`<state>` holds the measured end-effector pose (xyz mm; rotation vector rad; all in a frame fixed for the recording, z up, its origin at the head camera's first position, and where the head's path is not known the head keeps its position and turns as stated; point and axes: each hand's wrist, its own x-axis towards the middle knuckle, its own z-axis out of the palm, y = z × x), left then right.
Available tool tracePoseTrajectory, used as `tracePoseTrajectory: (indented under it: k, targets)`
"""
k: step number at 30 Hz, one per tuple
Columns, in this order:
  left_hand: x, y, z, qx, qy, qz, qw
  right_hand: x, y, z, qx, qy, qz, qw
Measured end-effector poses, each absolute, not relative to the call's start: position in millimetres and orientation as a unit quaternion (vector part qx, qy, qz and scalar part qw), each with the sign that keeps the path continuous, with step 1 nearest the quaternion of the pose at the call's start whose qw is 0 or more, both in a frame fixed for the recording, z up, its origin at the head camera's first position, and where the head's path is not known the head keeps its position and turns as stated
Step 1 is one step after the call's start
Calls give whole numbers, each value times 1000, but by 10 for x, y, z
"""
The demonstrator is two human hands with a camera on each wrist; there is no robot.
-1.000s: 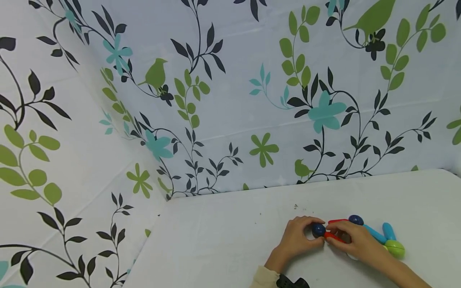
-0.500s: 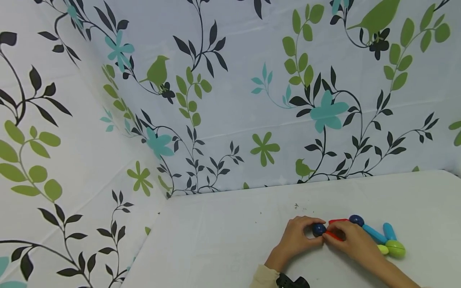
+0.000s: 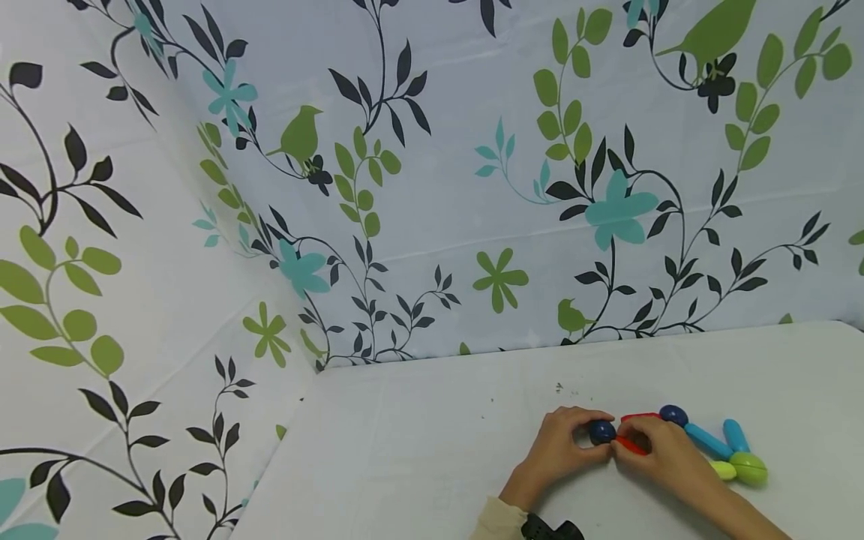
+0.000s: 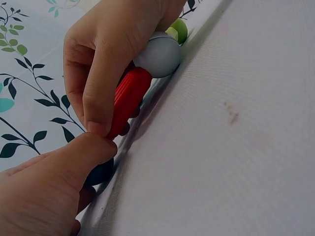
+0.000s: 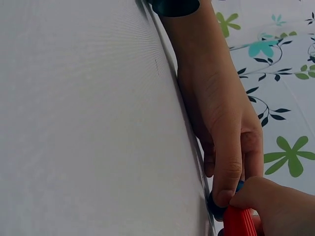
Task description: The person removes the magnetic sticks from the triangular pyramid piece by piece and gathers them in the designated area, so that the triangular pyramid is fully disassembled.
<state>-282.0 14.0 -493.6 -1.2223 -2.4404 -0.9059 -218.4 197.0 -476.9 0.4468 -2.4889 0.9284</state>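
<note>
My left hand (image 3: 556, 450) pinches a dark blue ball (image 3: 601, 431) between thumb and fingers, low over the white table. From the right, my right hand (image 3: 664, 454) grips a red ridged stick (image 4: 130, 96), its near end right at the ball. In the left wrist view a grey ball (image 4: 160, 54) sits at the stick's other end, partly behind my right hand; the head view hides it. In the right wrist view the thumbs and fingertips meet where the red stick (image 5: 238, 223) comes up to the blue ball (image 5: 215, 206).
Beyond my right hand lie another red stick (image 3: 640, 417), a second dark blue ball (image 3: 673, 415), two light blue sticks (image 3: 709, 442), a yellow-green stick (image 3: 724, 470) and a green ball (image 3: 749, 469). A patterned cloth (image 3: 432, 187) hangs behind the white table (image 3: 418, 442).
My right hand has shifted slightly along the red stick toward the blue ball. A pale ball edge seen under it a second ago is now covered. My left hand stays put.
</note>
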Motion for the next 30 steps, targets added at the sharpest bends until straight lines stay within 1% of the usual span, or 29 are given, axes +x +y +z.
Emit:
tracePoseTrajectory:
  k: [3, 5, 6, 8, 9, 13, 16, 20, 22, 26, 30]
  targets:
    - [-2813, 143, -4940, -418, -842, -315, 129, -2186, 1987, -4804, 184, -889, 321, 269]
    - [-2810, 142, -4931, -418, -841, -317, 130, -2171, 1994, -4808, 184, -890, 303, 287]
    - [-2810, 143, -4925, -418, -841, -319, 131, -2156, 1997, -4802, 178, -893, 295, 288]
    - [-2810, 145, -4910, -417, -839, -323, 133, -2126, 2006, -4774, 156, -907, 282, 270]
    - [-2809, 147, -4902, -415, -839, -327, 132, -2106, 2012, -4758, 143, -915, 282, 251]
    - [-2800, 153, -4880, -400, -843, -341, 110, -2049, 2065, -4692, 114, -932, 285, 191]
    - [-2795, 162, -4879, -389, -849, -344, 95, -2002, 2128, -4681, 109, -936, 277, 187]
    - [-2797, 174, -4897, -379, -852, -349, 92, -1946, 2223, -4714, 113, -936, 256, 213]
    - [-2795, 174, -4909, -374, -852, -356, 92, -1917, 2274, -4729, 110, -940, 249, 206]
    - [-2788, 180, -4916, -361, -851, -371, 90, -1848, 2357, -4736, 93, -950, 250, 162]
    - [-2797, 196, -4876, -337, -859, -372, 97, -1804, 2399, -4751, 90, -951, 259, 139]
